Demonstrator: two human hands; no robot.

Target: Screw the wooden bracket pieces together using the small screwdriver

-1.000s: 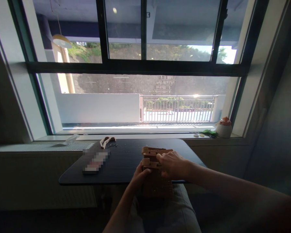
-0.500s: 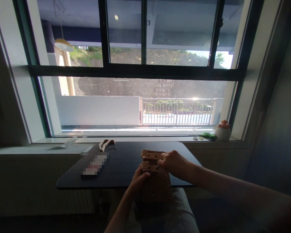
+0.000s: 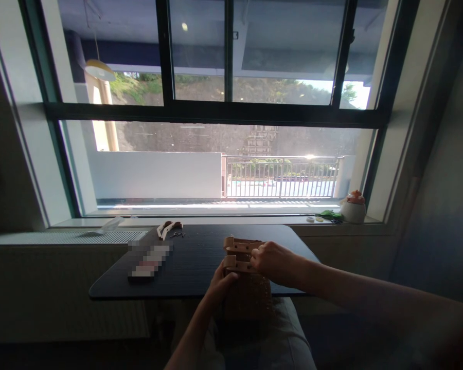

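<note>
A brown, box-like piece [image 3: 247, 294] with small shiny specks stands over my lap at the table's near edge. Two tan strips with dark holes, an upper strip [image 3: 242, 245] and a lower strip [image 3: 239, 263], cross its top, each with a rounded, loop-like left end. My left hand [image 3: 219, 282] grips the piece by its left side, thumb lying along the near face. At the right ends of the strips, the fingers of my right hand [image 3: 269, 261] are pinched together by the lower strip. Whatever sits between those fingertips is hidden.
The dark table [image 3: 195, 267] carries a blurred-out flat item [image 3: 150, 262], pale curved pieces with brown edges [image 3: 170, 229] and small metal bits [image 3: 177, 234]. On the windowsill stand a white pot with an orange top [image 3: 354, 208] and something green [image 3: 331, 215]. A radiator [image 3: 69, 282] is at left.
My right hand has shifted slightly down toward the lower strip, uncovering a bit more of the upper one. The left hand keeps its grip on the brown piece.
</note>
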